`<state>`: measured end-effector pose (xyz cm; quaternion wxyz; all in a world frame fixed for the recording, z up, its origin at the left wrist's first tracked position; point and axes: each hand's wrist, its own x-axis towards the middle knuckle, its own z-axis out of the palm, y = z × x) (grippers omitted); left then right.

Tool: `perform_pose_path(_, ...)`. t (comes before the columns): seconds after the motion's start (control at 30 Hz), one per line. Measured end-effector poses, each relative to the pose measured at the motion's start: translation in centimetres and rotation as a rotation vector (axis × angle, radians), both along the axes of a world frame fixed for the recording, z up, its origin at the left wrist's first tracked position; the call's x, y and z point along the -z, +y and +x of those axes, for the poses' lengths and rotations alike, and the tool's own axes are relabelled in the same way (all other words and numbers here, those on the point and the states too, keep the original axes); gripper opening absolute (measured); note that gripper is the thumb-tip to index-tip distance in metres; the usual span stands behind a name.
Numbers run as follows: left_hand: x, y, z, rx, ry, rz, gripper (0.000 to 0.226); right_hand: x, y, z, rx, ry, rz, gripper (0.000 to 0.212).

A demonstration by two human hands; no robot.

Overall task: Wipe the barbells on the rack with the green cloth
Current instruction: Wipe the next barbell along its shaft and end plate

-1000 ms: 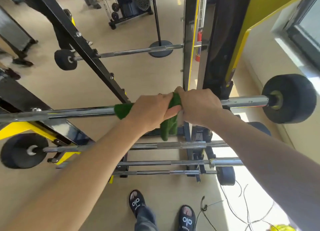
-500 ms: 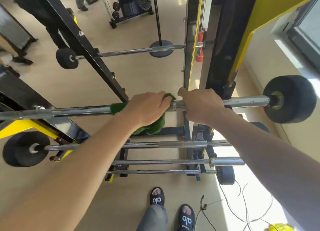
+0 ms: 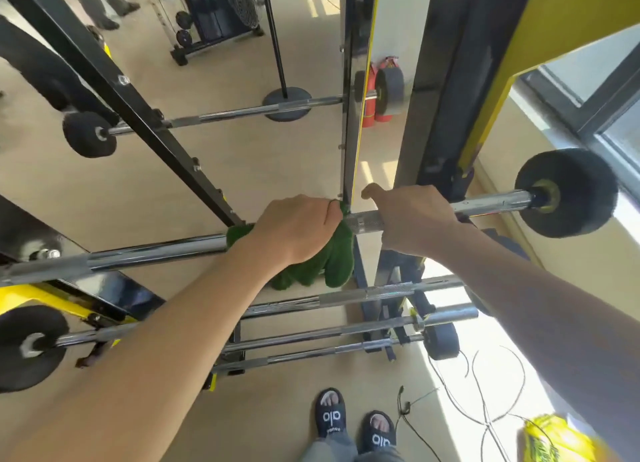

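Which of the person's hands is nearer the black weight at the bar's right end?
Right. The right hand grips the bar nearer the weight; the left hand, holding the green cloth, is farther along.

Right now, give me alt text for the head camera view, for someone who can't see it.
Seen from above, a person's left hand grips a green cloth wrapped around the top barbell on a black and yellow rack, while the right hand holds the bare bar beside it. More barbells lie on lower rungs, above sandalled feet on a beige floor.
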<state>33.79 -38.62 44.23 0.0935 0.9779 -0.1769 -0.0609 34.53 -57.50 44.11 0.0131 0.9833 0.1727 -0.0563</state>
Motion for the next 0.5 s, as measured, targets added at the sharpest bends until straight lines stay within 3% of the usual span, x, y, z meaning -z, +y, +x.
perform_pose_path(0.13, 0.2, -4.8, 0.5, 0.001, 0.004, -0.022, 0.051, -0.2, -0.1, -0.2, 0.008, -0.051, -0.033, 0.038)
perform_pose_path(0.27, 0.4, -4.4, 0.3, 0.068, -0.012, -0.002, 0.050, -0.7, -0.2, -0.5, -0.006, 0.038, -0.016, 0.052)
perform_pose_path(0.4, -0.1, -1.7, 0.2, 0.118, 0.029, 0.032, 0.049, -2.6, -3.2, -3.1, 0.014, 0.199, 0.266, 0.063)
perform_pose_path(0.5, -0.7, -2.3, 0.2, 0.092, 0.046, 0.045, 0.051, -3.8, -8.6, -5.7, 0.085, -0.017, 0.464, 0.039)
